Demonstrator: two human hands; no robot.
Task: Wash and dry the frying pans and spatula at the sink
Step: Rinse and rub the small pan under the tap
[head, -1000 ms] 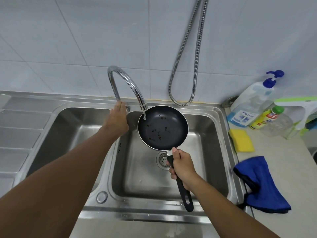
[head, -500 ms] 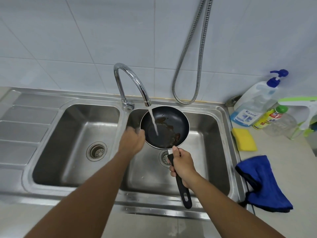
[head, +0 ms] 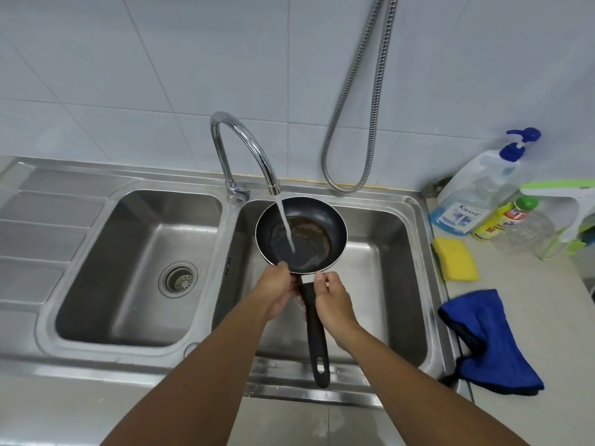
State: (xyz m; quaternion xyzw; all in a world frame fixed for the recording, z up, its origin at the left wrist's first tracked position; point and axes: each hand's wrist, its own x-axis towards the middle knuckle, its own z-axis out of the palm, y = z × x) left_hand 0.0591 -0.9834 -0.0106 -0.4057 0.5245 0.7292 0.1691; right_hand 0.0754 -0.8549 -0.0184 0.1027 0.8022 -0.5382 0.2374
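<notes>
Left hand (head: 277,292) now around frying pan (head: 331,220) handle under tap (head: 244,136) stream; right hand (head: 335,304) alongside, grip unclear.

water runs from the tap (head: 240,140) into the black frying pan (head: 314,249), which is over the right bowl of the sink (head: 389,252). brown water sits in the pan. 2 hands hold its handle near the pan: the left hand (head: 277,294) and the right hand (head: 333,300). a yellow sponge (head: 455,259) and a blue cloth (head: 489,342) lie on the counter.
</notes>
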